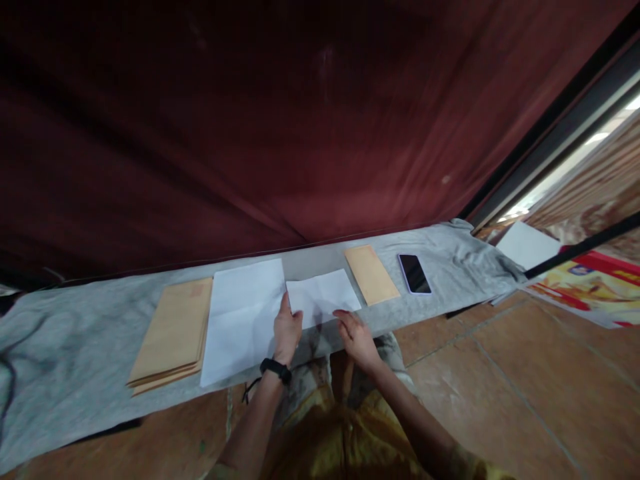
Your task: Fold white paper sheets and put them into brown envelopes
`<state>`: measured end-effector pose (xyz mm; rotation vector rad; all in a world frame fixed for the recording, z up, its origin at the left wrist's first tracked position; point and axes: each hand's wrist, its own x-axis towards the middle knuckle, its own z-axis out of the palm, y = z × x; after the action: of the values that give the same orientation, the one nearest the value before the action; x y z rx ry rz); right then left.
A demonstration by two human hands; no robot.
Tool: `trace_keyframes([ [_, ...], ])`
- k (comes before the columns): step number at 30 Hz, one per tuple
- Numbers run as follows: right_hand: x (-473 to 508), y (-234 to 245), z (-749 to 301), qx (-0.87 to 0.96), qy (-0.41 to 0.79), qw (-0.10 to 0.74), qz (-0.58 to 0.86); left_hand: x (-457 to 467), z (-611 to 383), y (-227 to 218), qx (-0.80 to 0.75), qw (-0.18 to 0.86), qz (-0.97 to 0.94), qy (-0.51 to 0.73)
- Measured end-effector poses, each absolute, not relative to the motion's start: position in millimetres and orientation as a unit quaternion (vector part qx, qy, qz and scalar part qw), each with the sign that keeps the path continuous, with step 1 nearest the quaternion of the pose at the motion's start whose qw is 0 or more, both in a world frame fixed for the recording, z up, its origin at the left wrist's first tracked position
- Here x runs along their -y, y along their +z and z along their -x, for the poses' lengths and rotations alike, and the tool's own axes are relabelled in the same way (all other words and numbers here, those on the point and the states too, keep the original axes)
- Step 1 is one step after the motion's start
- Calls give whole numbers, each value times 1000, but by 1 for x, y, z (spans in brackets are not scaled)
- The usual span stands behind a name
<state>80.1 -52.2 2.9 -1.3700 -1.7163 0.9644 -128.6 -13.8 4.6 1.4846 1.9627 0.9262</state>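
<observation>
Over a cloth-covered desk (75,347), a person's left hand (287,330) grasps a small white paper (325,292) between thumb and fingers at its eight o'clock edge, while the right hand's (357,339) bent fingers touch its five o'clock edge, their grip impossible to tell. From the paper, a larger white sheet (245,317) and stacked brown envelopes (173,327) lie toward nine o'clock; a single envelope (371,275) and a phone (415,274) lie toward three.
</observation>
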Motion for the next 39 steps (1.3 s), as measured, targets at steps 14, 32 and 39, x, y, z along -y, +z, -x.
trace_keyframes([
  [14, 46, -24, -80, 858, 89, 283, 420, 32, 97, 27, -626, 29, -743, 233],
  [32, 48, -33, -82, 856, 90, 292, 417, -17, 73, 3, -613, 68, -781, 98],
  [39, 48, -33, -82, 855, 95, 289, 420, -38, 72, 6, -627, 79, -772, 73],
])
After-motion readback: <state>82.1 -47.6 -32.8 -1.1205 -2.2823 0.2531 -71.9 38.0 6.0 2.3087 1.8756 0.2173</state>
